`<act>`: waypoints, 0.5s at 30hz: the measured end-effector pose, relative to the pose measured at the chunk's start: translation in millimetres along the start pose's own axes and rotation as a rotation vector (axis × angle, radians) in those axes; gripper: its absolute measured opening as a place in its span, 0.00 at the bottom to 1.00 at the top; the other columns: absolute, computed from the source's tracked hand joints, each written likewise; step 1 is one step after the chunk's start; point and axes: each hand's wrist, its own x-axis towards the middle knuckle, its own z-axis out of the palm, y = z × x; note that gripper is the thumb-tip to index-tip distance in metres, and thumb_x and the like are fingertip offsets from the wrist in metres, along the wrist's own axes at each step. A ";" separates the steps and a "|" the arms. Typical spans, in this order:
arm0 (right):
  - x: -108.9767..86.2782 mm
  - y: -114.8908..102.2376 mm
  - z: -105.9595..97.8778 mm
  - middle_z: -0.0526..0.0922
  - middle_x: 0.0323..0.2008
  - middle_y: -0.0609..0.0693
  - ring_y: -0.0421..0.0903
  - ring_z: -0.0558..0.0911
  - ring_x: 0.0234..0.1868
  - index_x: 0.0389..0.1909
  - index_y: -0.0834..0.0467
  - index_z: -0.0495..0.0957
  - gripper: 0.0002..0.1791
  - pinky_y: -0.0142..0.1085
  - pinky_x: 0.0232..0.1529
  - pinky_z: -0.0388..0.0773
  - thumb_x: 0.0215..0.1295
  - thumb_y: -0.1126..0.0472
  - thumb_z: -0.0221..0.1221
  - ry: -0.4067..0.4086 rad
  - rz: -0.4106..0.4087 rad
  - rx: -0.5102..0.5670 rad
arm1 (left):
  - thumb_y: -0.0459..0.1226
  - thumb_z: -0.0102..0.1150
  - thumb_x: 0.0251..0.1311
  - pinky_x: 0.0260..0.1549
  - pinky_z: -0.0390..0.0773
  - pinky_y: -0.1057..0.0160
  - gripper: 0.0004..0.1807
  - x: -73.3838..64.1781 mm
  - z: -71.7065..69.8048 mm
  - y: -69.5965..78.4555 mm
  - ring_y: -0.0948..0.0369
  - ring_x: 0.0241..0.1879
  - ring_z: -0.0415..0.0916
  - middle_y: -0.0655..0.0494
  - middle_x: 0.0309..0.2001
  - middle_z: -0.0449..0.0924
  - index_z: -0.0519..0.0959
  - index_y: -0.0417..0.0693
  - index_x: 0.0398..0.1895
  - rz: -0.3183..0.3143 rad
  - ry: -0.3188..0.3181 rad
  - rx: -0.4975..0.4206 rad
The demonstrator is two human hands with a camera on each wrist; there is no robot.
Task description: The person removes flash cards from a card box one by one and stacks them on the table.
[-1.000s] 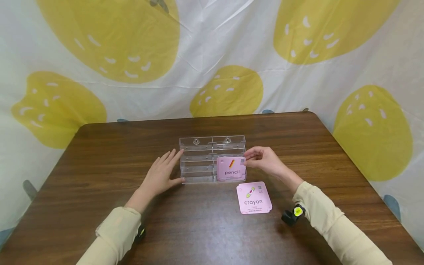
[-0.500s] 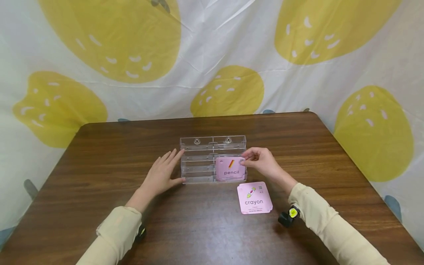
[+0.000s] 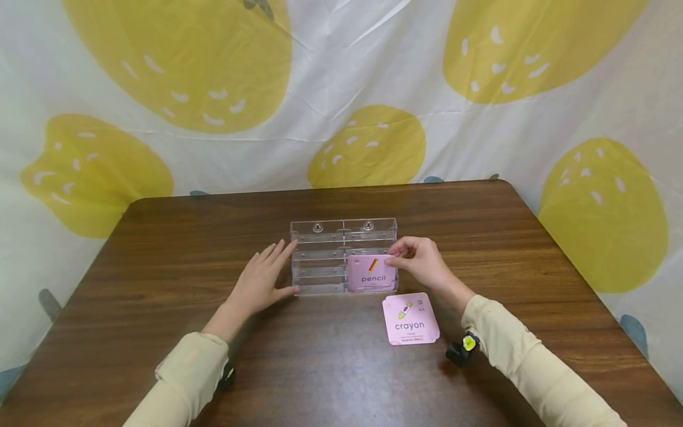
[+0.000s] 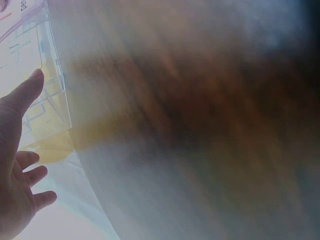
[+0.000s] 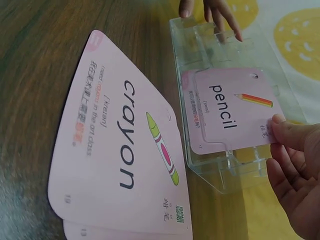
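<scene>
A clear plastic rack with two columns of tiered pockets stands on the table. In its lower right pocket sits a pink flashcard that reads "pencil". My right hand pinches that card's upper right corner between thumb and fingers. At the rack's left side, my left hand is spread with straight fingers, thumb and fingertips at the edge. In the left wrist view the thumb lies against the clear plastic. Nearer to me, a small stack of pink flashcards lies flat, "crayon" on top.
The dark wooden table has rounded far corners. Behind it hangs a white cloth with large yellow fruit shapes. A small black wrist device hangs under the right sleeve, close to the card stack.
My right hand has shifted slightly left and the pencil card has moved a little left and down in its pocket. The left hand has stayed in place.
</scene>
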 end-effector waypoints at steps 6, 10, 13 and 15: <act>1.5 1.1 -1.6 0.81 0.22 0.54 0.40 0.75 0.22 0.26 0.66 0.80 0.06 0.27 0.24 0.73 0.47 0.69 0.67 -0.005 -0.039 -0.046 | 0.53 0.65 0.45 0.58 0.57 0.40 0.52 0.1 -0.1 0.1 0.44 0.64 0.55 0.38 0.66 0.56 0.48 0.53 0.71 0.004 0.011 0.004; 1.8 -0.3 -2.1 0.81 0.22 0.55 0.39 0.75 0.22 0.27 0.67 0.81 0.06 0.26 0.24 0.72 0.47 0.70 0.66 -0.006 -0.041 -0.048 | 0.53 0.66 0.45 0.58 0.57 0.40 0.52 -0.1 0.1 0.4 0.44 0.64 0.55 0.38 0.66 0.56 0.48 0.53 0.71 0.007 0.016 -0.004; -0.6 -10.7 -3.5 0.81 0.23 0.58 0.39 0.74 0.22 0.26 0.70 0.80 0.05 0.25 0.24 0.71 0.48 0.72 0.65 -0.011 -0.046 -0.050 | 0.53 0.66 0.45 0.58 0.57 0.40 0.52 -0.2 0.6 0.2 0.44 0.64 0.55 0.38 0.66 0.56 0.48 0.53 0.71 0.006 0.016 -0.005; -3.2 -21.7 -4.8 0.81 0.23 0.60 0.40 0.74 0.23 0.26 0.71 0.79 0.04 0.25 0.24 0.71 0.48 0.73 0.64 -0.017 -0.045 -0.048 | 0.53 0.66 0.45 0.58 0.56 0.40 0.52 -0.1 0.5 0.0 0.44 0.64 0.55 0.38 0.66 0.56 0.48 0.53 0.71 0.006 0.012 -0.004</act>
